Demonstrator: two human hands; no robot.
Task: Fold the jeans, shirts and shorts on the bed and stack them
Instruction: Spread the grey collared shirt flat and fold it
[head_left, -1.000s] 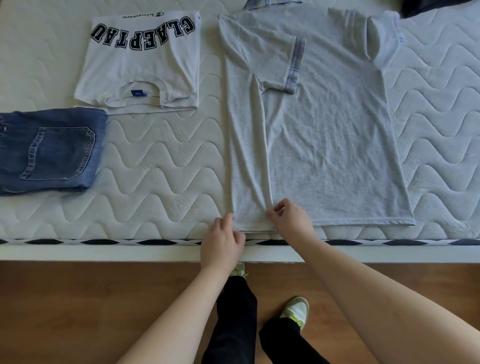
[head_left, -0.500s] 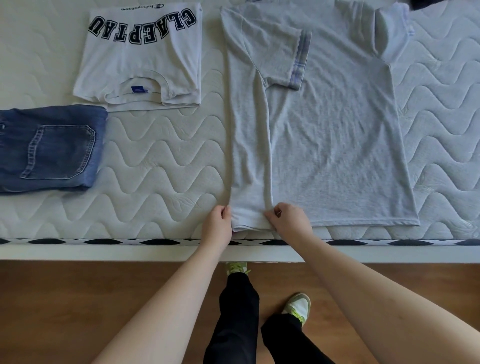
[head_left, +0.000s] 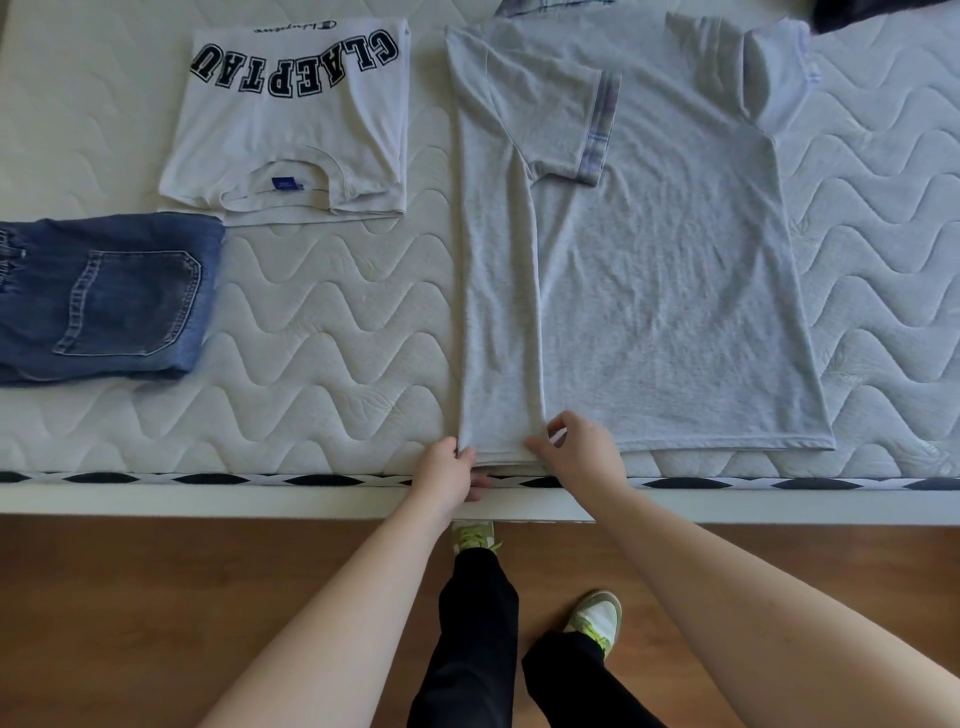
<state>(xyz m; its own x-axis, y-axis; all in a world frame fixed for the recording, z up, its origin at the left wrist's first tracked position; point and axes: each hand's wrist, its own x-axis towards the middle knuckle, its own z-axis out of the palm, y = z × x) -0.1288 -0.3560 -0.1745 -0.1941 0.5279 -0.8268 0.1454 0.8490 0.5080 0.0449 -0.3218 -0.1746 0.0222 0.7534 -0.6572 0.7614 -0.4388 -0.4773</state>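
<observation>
- While the grey shirt (head_left: 649, 270) lay spread on the quilted white mattress (head_left: 322, 322), its left side was already folded inward as a long strip, with the plaid-trimmed sleeve (head_left: 592, 124) lying across the chest.
- The left hand (head_left: 449, 475) was at the near left corner of that strip, fingers curled and pinching the hem at the bed's edge.
- The right hand (head_left: 582, 449) sat just beside it, at the strip's inner edge on the hem, thumb and forefinger closed on the cloth, the other fingers loosely bent.
- The two hands were near each other but apart, both at the mattress border with its black diamond trim (head_left: 156, 478).
- A folded white shirt (head_left: 296, 119) with black block letters lay to the far left, neck opening toward the person.
- Folded jeans (head_left: 104, 296), back pocket up, lay at the left edge, just beside that white shirt's near corner.
- A dark item (head_left: 878, 13) showed at the top right corner; what it was could not be told.
- Below the bed, black trousers (head_left: 472, 649) and green-laced shoes (head_left: 597, 618) stood on a wooden floor (head_left: 156, 623).
</observation>
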